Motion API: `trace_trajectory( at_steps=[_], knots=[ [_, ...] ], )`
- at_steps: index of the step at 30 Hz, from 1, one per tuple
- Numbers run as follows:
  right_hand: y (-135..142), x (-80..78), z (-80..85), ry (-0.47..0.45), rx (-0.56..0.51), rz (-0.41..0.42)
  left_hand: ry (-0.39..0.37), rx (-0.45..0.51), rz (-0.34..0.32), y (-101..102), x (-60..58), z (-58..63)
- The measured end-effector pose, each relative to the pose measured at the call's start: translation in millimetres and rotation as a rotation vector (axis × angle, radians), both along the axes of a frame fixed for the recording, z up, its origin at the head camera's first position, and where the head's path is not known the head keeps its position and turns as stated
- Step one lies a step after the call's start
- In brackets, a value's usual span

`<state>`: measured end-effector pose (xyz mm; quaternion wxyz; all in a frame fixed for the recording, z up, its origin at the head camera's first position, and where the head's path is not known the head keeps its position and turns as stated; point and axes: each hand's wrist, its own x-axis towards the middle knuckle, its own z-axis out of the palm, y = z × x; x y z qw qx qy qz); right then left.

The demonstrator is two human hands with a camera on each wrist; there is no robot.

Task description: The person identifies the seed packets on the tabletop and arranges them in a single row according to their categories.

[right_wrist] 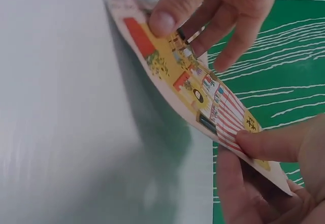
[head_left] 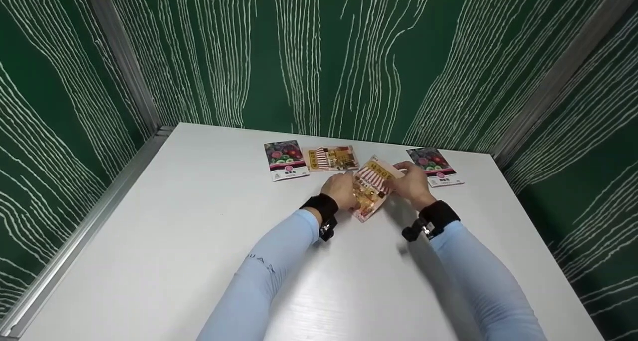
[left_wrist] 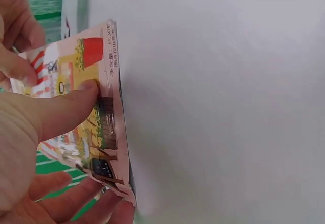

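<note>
A pink-edged seed packet (head_left: pixel 368 189) with a red-and-white striped awning print is held tilted over the white table by both hands. My left hand (head_left: pixel 340 190) pinches its lower left part, thumb on the printed face and fingers behind, as the left wrist view shows. At the awning end, my right hand (head_left: pixel 412 184) grips the edge between thumb and fingers. In the right wrist view the packet (right_wrist: pixel 175 76) bows slightly between the two hands. A similar striped packet (head_left: pixel 333 158) lies flat just beyond the left hand.
A dark packet with a colourful round-fruit picture (head_left: pixel 286 156) lies at the left, against the flat striped one. Its match (head_left: pixel 433 166) lies beyond the right hand. Green walls with white wavy lines (head_left: pixel 299 57) stand behind and beside the white table (head_left: pixel 174 221).
</note>
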<state>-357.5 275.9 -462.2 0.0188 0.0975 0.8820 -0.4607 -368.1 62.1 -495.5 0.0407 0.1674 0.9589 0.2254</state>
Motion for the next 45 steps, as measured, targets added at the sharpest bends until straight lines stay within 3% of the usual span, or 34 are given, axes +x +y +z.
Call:
trace_trajectory(
  at_steps=[4, 10, 17, 21, 23, 24, 28, 29, 30, 31, 34, 35, 36, 40, 45],
  knots=[
    [-4, 1.2, 5.2, -0.019, -0.154, -0.03, -0.019, 0.048, 0.014, -4, -1.2, 2.1],
    [-9, 4.6, 7.6, -0.014, -0.308, 0.003, -0.051, 0.091, 0.035, -11, -2.4, 4.7],
    [-17, 7.8, 10.2, -0.006, -0.346, 0.024, -0.055, 0.172, 0.056, -27, 3.0, 12.3],
    [-21, 9.3, 12.6, 0.0, -0.334, 0.024, -0.086, 0.228, 0.067, -34, -2.8, 13.0],
    [-22, 10.0, 13.5, 0.01, -0.331, 0.022, -0.094, 0.25, 0.07, -36, -12.2, 7.5],
    [-23, 10.3, 13.5, 0.018, -0.335, 0.019, -0.063, 0.256, 0.064, -37, -25.4, -7.1],
    [-26, 11.5, 13.6, 0.041, -0.356, 0.01, 0.046, 0.255, 0.027, -42, -56.8, -43.0],
    [-27, 12.0, 14.0, 0.044, -0.359, 0.012, 0.061, 0.245, 0.023, -43, -57.1, -43.3],
    [-28, 12.3, 14.2, 0.048, -0.364, 0.011, 0.067, 0.248, 0.017, -45, -54.6, -40.9],
    [-29, 12.7, 14.6, 0.049, -0.362, 0.011, 0.049, 0.253, 0.011, -47, -43.1, -26.4],
    [-31, 13.0, 15.1, 0.049, -0.348, 0.017, 0.024, 0.253, 0.007, -52, -18.1, 1.9],
    [-32, 12.9, 14.8, 0.047, -0.345, 0.02, 0.005, 0.25, 0.012, -54, -5.9, 17.1],
    [-33, 12.6, 13.9, 0.042, -0.34, 0.02, 0.008, 0.258, 0.012, -55, -0.2, 21.8],
    [-38, 12.1, 9.2, -0.009, -0.311, 0.034, 0.03, 0.267, 0.017, -62, 10.2, 30.3],
    [-47, 13.9, 3.4, -0.079, -0.296, 0.048, 0.036, 0.268, 0.022, -70, 8.9, 30.7]
  ],
)
